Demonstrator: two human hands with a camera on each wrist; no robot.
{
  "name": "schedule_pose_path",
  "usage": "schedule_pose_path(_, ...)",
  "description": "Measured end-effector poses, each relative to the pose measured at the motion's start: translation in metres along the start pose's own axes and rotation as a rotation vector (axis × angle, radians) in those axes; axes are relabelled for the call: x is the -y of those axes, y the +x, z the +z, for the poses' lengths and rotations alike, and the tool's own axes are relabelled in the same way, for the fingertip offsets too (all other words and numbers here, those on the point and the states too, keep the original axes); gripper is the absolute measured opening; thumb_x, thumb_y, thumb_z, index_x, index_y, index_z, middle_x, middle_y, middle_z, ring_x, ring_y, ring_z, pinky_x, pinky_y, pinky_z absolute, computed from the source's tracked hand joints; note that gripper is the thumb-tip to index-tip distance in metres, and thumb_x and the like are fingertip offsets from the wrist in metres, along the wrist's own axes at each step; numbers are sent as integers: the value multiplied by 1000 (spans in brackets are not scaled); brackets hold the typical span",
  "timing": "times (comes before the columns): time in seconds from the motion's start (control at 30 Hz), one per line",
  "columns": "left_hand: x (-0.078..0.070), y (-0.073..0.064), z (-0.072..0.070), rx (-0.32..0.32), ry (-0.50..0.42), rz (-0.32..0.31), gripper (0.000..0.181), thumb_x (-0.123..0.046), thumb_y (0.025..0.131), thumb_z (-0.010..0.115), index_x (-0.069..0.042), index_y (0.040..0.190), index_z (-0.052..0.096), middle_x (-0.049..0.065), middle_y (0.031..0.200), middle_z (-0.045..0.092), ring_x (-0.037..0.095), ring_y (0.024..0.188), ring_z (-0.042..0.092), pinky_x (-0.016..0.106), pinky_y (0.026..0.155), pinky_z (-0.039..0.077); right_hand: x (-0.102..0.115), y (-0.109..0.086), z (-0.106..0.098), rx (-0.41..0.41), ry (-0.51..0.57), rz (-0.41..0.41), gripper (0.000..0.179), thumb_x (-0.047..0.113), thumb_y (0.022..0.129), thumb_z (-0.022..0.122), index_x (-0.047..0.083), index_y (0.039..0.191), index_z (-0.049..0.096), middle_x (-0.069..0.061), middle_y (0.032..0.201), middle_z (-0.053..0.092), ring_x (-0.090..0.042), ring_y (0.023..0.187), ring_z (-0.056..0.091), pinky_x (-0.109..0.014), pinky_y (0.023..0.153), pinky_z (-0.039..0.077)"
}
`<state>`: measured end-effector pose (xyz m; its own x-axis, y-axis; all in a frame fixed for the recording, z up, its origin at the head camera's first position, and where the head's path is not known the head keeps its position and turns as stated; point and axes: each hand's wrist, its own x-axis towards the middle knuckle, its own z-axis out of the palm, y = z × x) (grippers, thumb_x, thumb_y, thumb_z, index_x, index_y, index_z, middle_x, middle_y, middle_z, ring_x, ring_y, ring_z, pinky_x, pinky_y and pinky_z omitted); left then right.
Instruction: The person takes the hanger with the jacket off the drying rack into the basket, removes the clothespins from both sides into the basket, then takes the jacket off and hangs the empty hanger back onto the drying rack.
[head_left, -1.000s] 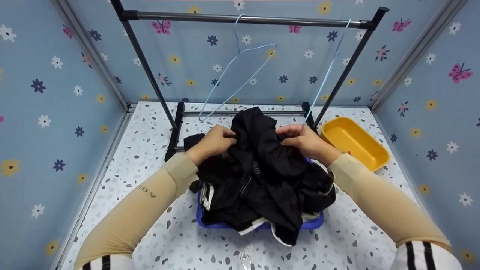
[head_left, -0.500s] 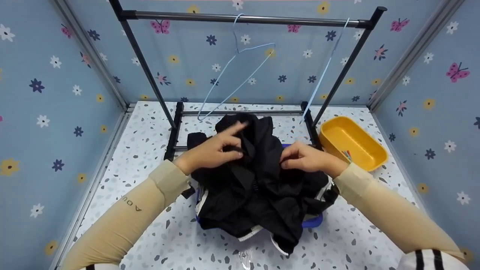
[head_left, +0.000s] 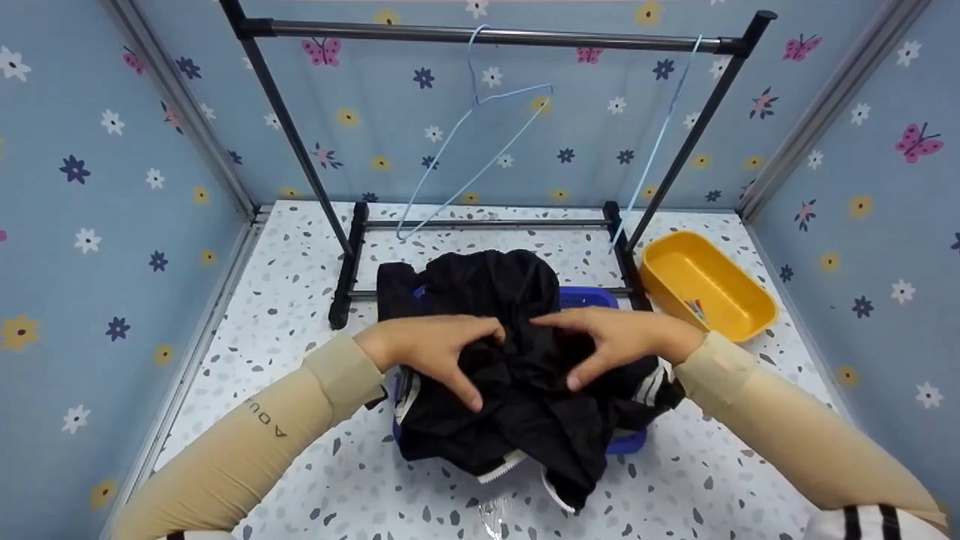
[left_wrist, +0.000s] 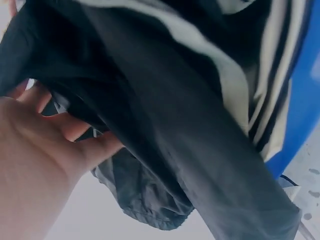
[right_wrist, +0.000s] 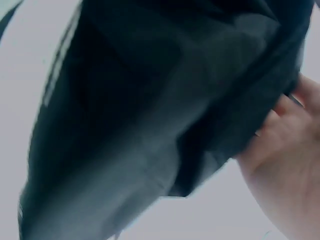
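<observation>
A black zippered jacket (head_left: 480, 292) with white trim lies crumpled over a blue basket (head_left: 589, 298). Over its left half is my left hand (head_left: 431, 349), thumb spread away from the fingers. My right hand (head_left: 619, 337) faces it from the other side, thumb and fingers likewise apart, close over the dark cloth. In the left wrist view, black fabric (left_wrist: 165, 115) hangs past the fingers of the left hand (left_wrist: 45, 135). The right wrist view has the right hand (right_wrist: 285, 140) beside dark cloth (right_wrist: 125, 130), its fingertips partly hidden.
Behind the basket stands a black garment rack (head_left: 360, 31). Two light blue wire hangers hang from its bar, one hanger (head_left: 450, 135) near the middle and another hanger (head_left: 660, 135) at the right. A yellow bin (head_left: 712, 285) with small colored items sits at right.
Both hands have released the raised black cloth and moved down toward the front, thumbs spreading. The upper part of the jacket has dropped flatter over the basket.
</observation>
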<state>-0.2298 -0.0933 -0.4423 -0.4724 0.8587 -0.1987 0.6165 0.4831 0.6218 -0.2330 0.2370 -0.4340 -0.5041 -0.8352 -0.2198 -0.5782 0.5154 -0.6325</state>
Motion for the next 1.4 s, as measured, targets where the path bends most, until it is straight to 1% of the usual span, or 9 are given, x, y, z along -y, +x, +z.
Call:
schedule_pose_path(0.13,-7,-2,6,76,113,-38,105,-51,72,101,-21,157,46,2,165,51,37,161,36,48,134,28,10,-5,2,148,-98,45,123,44,79,98,5,172,27,-20,175,35,-40,159,38,-59,130,32)
schedule_pose_path(0.23,-9,-2,10,93,172,-43,111,-43,71,103,-21,162,43,-1,171,45,41,165,26,53,136,24,16,-5,7,154,-202,41,125,43,76,100,7,172,27,-20,171,41,-39,155,45,-58,127,39)
schedule_pose_path(0.4,-5,-2,16,73,246,-29,104,-29,77,101,-22,163,44,-3,170,45,31,163,35,52,132,32,15,1,16,48,-331,28,101,23,79,97,10,164,45,-15,156,61,-35,137,64,-53,116,51)
schedule_pose_path(0.6,8,2,18,-64,309,62,75,-16,85,90,-20,152,57,-2,157,59,26,146,57,46,125,44,2,7,13,-48,-244,-36,82,-5,75,82,8,153,59,-12,150,67,-33,132,67,-52,114,54)
schedule_pose_path(0.7,13,4,17,-104,329,74,69,-15,84,89,-20,148,62,0,156,61,27,144,59,48,124,46,-1,5,5,-11,-191,-38,81,3,80,86,10,156,57,-13,154,64,-35,137,64,-54,117,51)
schedule_pose_path(0.87,16,5,16,-55,338,27,73,-19,84,90,-21,151,62,4,165,54,31,150,54,51,126,43,9,-8,-7,60,-145,50,85,39,89,90,17,162,52,-19,165,50,-42,150,49,-63,124,40)
schedule_pose_path(1.0,17,6,15,4,365,-18,75,-25,85,89,-21,154,61,7,168,51,32,152,51,52,126,42,18,-10,-4,-66,-266,16,81,62,91,81,18,155,60,-22,157,50,-40,140,55,-60,119,46)
schedule_pose_path(1.17,18,9,17,71,412,-46,76,-29,88,86,-18,157,58,13,168,50,35,157,45,54,128,40,17,2,-8,-269,-252,-17,77,54,94,82,15,155,58,-21,166,42,-42,146,51,-61,122,44)
schedule_pose_path(1.4,17,11,21,55,440,-23,75,-33,86,88,-20,155,60,12,166,51,35,154,47,61,125,41,12,22,-4,34,-166,32,86,54,98,76,15,168,43,-18,178,30,-42,162,34,-61,132,29)
